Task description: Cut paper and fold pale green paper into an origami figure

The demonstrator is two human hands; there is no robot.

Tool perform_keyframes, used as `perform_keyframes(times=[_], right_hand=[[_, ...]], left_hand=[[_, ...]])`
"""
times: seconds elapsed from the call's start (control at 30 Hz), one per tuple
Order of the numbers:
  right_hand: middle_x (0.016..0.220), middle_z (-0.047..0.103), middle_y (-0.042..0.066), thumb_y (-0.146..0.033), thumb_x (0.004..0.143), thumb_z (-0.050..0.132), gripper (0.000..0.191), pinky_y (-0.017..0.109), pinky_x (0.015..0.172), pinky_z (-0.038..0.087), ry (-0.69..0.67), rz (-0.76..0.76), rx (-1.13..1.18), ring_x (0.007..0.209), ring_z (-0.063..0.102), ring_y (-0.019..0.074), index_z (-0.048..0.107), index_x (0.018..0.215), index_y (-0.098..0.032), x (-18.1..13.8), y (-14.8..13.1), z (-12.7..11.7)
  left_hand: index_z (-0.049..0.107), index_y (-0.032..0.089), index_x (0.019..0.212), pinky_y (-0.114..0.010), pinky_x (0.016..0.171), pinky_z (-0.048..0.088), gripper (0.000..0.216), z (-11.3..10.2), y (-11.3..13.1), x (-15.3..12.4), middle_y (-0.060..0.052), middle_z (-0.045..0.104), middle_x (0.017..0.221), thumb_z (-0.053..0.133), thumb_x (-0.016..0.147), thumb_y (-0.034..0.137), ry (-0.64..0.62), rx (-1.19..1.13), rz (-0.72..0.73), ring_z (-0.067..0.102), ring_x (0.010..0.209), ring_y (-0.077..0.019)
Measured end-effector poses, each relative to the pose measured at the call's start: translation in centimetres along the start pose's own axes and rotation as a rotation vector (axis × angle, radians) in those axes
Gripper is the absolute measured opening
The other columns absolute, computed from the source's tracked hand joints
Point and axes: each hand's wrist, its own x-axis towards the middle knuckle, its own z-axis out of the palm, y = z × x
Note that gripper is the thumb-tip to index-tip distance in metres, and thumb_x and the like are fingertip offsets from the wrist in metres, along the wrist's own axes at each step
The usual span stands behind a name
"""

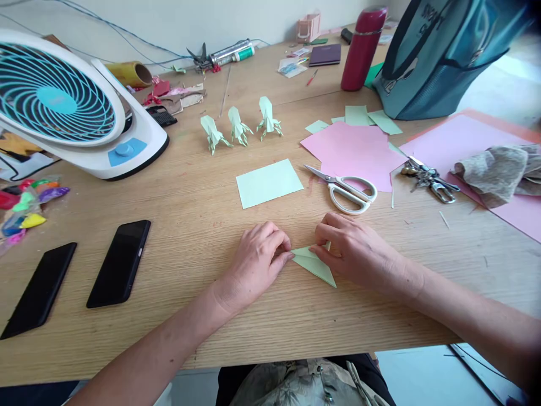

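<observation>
A small folded piece of light green paper (315, 265) lies near the table's front edge, pointed at its left end. My left hand (260, 260) pinches that left tip between thumb and forefinger. At the upper right part of the same paper, my right hand (349, 248) grips it with bent fingers, hiding some of it. Just beyond the hands is a flat light green sheet (270, 183). White-handled scissors (350, 194) rest beyond my right hand, partly over pink paper (350, 149). Three folded green paper figures (239, 127) stand farther back.
To the left are two black phones (120, 262), a white fan (127, 149) and colourful clay packets (31, 206). Keys (429, 177) and a grey cloth (494, 172) lie at the right. A red bottle (363, 51) and a teal bag (439, 73) stand at the back right.
</observation>
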Motion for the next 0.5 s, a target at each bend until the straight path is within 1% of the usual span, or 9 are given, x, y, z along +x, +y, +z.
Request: perform_keyframes(times=[0.17,0.3,0.4,0.5], right_hand=[[0.082,0.058,0.004,-0.019,0.091,0.054,0.016,0.028,0.063,0.035,0.023,0.054,0.066,0.071,0.052,0.0151,0.056,0.076,-0.017,-0.2,-0.1,-0.4],[0.084,0.059,0.004,-0.022,0.092,0.055,0.014,0.027,0.06,0.034,0.09,0.079,0.122,0.066,0.05,0.0129,0.057,0.078,-0.017,-0.3,-0.1,-0.6],[0.082,0.058,0.003,-0.02,0.092,0.056,0.014,0.026,0.061,0.037,0.13,0.043,0.206,0.065,0.051,0.0115,0.056,0.078,-0.017,-0.2,0.2,-0.6],[0.08,0.056,0.002,-0.017,0.09,0.057,0.013,0.026,0.062,0.04,0.189,-0.027,0.296,0.066,0.052,0.0111,0.054,0.078,-0.016,-0.1,0.4,-0.6]], left_hand=[[0.058,0.018,0.084,-0.034,0.08,0.044,0.007,0.1,0.3,0.1,-0.002,0.06,0.089,0.062,0.09,0.018,0.037,0.002,0.01,0.056,0.086,-0.0183],[0.057,0.018,0.083,-0.032,0.076,0.046,0.008,0.1,0.3,0.5,-0.002,0.06,0.088,0.058,0.091,0.017,0.064,-0.055,0.034,0.057,0.083,-0.0171],[0.057,0.019,0.083,-0.029,0.071,0.048,0.008,0.1,0.4,0.9,-0.001,0.062,0.085,0.056,0.091,0.016,0.045,-0.16,0.025,0.058,0.079,-0.0152],[0.059,0.019,0.084,-0.027,0.066,0.047,0.006,0.1,0.6,1.4,0.0,0.063,0.079,0.06,0.09,0.022,0.003,-0.283,-0.042,0.058,0.071,-0.0136]])
